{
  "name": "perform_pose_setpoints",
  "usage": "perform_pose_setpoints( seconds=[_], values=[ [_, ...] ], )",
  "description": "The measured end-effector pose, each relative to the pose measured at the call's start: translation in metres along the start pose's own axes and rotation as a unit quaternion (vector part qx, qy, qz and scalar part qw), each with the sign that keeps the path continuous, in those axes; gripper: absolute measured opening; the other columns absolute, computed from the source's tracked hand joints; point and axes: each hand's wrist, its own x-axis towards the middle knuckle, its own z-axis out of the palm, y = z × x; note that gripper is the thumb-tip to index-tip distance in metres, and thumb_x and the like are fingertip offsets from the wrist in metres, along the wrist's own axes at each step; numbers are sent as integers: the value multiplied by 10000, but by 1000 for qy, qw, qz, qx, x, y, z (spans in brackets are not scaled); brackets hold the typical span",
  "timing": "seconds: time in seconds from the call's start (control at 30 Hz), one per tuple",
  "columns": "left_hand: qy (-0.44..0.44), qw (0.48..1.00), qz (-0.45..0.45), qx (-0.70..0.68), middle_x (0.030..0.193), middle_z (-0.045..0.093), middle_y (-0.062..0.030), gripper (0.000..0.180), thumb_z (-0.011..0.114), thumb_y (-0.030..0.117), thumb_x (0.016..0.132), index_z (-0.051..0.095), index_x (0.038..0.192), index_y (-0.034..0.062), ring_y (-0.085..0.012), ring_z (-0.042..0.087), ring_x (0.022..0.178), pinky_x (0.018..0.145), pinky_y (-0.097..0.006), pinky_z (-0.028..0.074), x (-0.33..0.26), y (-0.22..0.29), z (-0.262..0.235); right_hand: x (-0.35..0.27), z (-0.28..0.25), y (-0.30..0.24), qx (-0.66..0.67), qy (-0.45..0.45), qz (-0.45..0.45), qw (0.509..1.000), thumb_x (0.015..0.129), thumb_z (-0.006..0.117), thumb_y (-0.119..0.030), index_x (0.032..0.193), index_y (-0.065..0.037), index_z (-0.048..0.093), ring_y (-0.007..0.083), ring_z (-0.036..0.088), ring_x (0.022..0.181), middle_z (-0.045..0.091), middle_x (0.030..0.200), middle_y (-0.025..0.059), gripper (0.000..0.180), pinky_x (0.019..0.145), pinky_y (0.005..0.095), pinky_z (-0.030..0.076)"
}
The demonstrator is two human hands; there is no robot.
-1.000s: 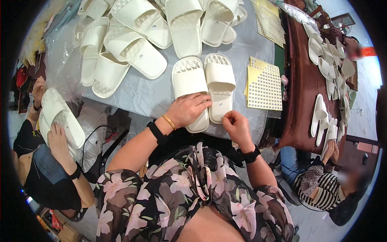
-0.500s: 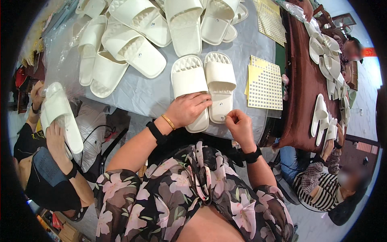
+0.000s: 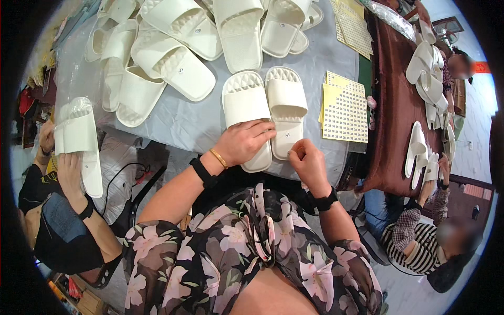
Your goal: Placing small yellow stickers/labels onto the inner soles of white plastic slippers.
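Two cream slippers lie side by side at the table's near edge, toes pointing away from me. My left hand (image 3: 244, 143) lies across the left slipper (image 3: 247, 107) behind its strap, fingers bent over it and fingertips at the inner edge. The thumb is hidden. Beside the heel of the right slipper (image 3: 287, 105), my right hand (image 3: 308, 161) is closed in a pinch; what the fingertips hold, if anything, is too small to make out. A small printed mark (image 3: 287, 135) shows on the right slipper's footbed.
Piled slippers (image 3: 173, 63) cover the table's far left. Yellow sticker sheets (image 3: 344, 110) lie to the right, more (image 3: 352, 29) beyond. At left, a co-worker's hands hold a slipper (image 3: 79, 139). Another person sits at right by a brown-covered table (image 3: 391, 105) with slippers.
My right hand has shifted slightly, and a small mark near the right slipper's heel no longer shows. My left hand stays put. The left co-worker's slipper has turned more upright.
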Motion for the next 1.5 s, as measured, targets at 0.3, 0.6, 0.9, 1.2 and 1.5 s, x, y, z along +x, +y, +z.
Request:
perform_pose_setpoints(
  seconds=[0.3,0.6,0.9,1.2,1.5],
  values=[
    [-9,1000,-1,-5,1171,633,-21,289,568,108,812,674,1081,104,-198,597,1101,869,-332,534,0,2,-3,-6,-7,-5,-53,1,-51,997,830,674,-128,900,-58,612,290,635,648,625,711,117,117,583,392,485],
    [-3,1000,0,8,1186,638,1,317,578,99,818,674,1116,147,-185,613,1072,836,-331,536,0,1,-3,-6,0,-1,-87,-4,-47,995,828,667,-128,904,-72,616,311,651,711,654,811,119,108,627,416,508],
    [-2,1000,-3,-3,1183,635,5,320,572,103,822,666,1124,144,-193,610,1084,841,-334,538,-1,-1,0,-4,7,1,-88,-5,-39,995,810,667,-130,846,-57,613,317,644,675,652,757,125,97,609,423,503],
    [-7,1000,-3,2,1194,630,11,350,583,111,796,664,1133,162,-189,606,1095,850,-345,532,-2,-1,-1,-10,-4,8,79,-59,-48,994,805,632,0,828,-5,618,31,450,557,543,617,-22,27,507,217,372],
    [-14,999,15,25,1160,613,6,446,588,116,789,652,1217,223,-198,595,1080,864,-348,522,2,1,-6,13,-5,14,155,-24,1,988,831,648,-84,837,0,625,49,451,563,528,594,7,88,519,240,385]
  ],
)
